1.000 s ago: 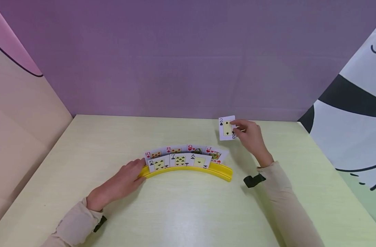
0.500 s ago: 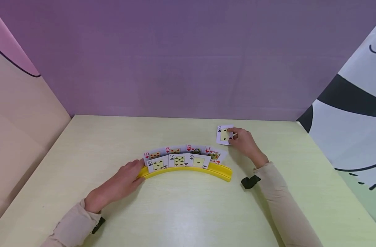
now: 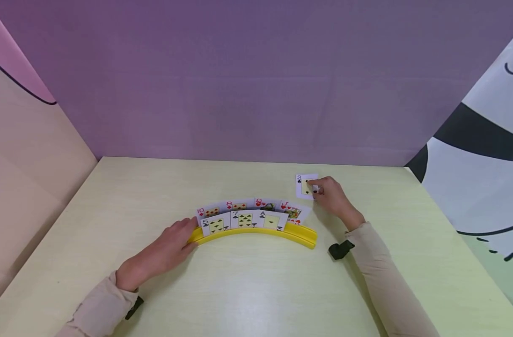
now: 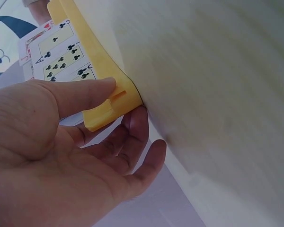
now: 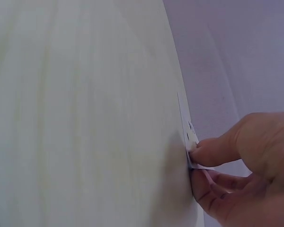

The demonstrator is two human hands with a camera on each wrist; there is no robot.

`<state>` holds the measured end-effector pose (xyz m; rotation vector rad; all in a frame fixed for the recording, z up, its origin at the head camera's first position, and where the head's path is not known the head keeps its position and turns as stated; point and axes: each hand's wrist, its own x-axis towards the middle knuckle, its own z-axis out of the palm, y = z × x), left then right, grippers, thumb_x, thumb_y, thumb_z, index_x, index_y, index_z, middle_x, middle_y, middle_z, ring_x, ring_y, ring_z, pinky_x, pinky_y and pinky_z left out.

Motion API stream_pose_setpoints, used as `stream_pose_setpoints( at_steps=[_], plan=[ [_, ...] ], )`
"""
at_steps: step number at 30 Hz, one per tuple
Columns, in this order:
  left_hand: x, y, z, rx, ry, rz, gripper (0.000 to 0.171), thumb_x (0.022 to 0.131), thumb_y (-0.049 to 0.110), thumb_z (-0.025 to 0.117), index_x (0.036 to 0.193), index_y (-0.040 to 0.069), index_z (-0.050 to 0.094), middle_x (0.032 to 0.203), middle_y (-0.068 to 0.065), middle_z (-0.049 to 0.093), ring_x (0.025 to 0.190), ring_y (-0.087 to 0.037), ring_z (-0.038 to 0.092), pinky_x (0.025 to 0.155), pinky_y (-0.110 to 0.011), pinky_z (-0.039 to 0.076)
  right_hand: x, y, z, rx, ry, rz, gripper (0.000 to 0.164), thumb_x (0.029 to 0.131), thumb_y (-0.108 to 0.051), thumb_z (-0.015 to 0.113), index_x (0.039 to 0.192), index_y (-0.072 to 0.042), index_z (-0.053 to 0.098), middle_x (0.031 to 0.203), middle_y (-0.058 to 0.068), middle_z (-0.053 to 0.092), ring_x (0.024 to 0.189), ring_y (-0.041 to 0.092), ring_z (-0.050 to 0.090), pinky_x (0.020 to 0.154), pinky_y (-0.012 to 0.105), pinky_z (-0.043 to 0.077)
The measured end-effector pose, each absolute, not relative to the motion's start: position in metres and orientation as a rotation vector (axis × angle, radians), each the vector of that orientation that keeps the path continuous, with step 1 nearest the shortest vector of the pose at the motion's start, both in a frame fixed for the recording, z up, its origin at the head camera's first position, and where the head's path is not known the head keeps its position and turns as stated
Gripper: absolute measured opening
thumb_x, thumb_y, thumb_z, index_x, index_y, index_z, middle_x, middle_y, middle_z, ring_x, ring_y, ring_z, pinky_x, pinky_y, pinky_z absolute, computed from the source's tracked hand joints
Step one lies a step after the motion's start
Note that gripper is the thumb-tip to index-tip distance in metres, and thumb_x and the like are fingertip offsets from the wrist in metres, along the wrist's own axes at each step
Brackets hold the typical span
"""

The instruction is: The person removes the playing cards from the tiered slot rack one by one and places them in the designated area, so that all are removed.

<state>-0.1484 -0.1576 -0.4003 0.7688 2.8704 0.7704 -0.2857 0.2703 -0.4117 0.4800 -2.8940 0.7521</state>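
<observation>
My left hand (image 3: 159,255) grips the left end of a curved yellow card holder (image 3: 303,232), thumb on the near side and fingers behind. In its front row stand the five of clubs (image 3: 216,225), seven of clubs (image 3: 245,218) and ace of clubs (image 3: 272,220). Behind them are the ten of diamonds (image 3: 208,211), eight of diamonds (image 3: 238,205), queen of hearts (image 3: 266,204) and jack of hearts (image 3: 296,211), lower parts mostly hidden. My right hand (image 3: 334,199) pinches the right side of the two of spades (image 3: 301,187), face up low at the tabletop; the right wrist view shows this playing card (image 5: 189,139) nearly edge-on.
The pale wooden table (image 3: 248,295) ends at the back against a purple wall panel (image 3: 256,84). A printed panel (image 3: 484,178) rises on the right and a pale one (image 3: 25,187) on the left. The holder's right end carries a bare stretch of slot.
My right hand has come down and slightly toward me with the two of spades, whose face now looks flatter to the table. The left hand and holder have stayed in place.
</observation>
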Motion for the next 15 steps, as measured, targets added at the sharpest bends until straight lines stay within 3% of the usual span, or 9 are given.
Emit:
stream_pose_setpoints(
  at_steps=[8,15],
  plan=[
    [-0.1492,-0.1578,-0.4025,0.784,2.882,0.765,0.049,0.092,0.005,0.07,0.133,-0.006,0.045,0.121,-0.015,0.058,0.103,-0.028,0.054,0.087,-0.043,0.051,-0.2838,0.269,-0.4095,0.497,-2.91,0.718,0.036,0.087,0.016,0.06,0.123,0.012,0.063,0.113,0.034,0.057,0.096,0.042,0.056,0.081,0.05,0.05],
    [-0.1491,-0.1572,-0.4028,0.769,2.891,0.738,0.049,0.092,0.005,0.07,0.132,-0.005,0.045,0.12,-0.014,0.057,0.103,-0.027,0.053,0.087,-0.043,0.05,-0.2832,0.2668,-0.4098,0.438,-2.954,0.725,0.039,0.088,0.015,0.06,0.126,0.009,0.062,0.115,0.032,0.058,0.102,0.043,0.054,0.085,0.051,0.051]
  ],
)
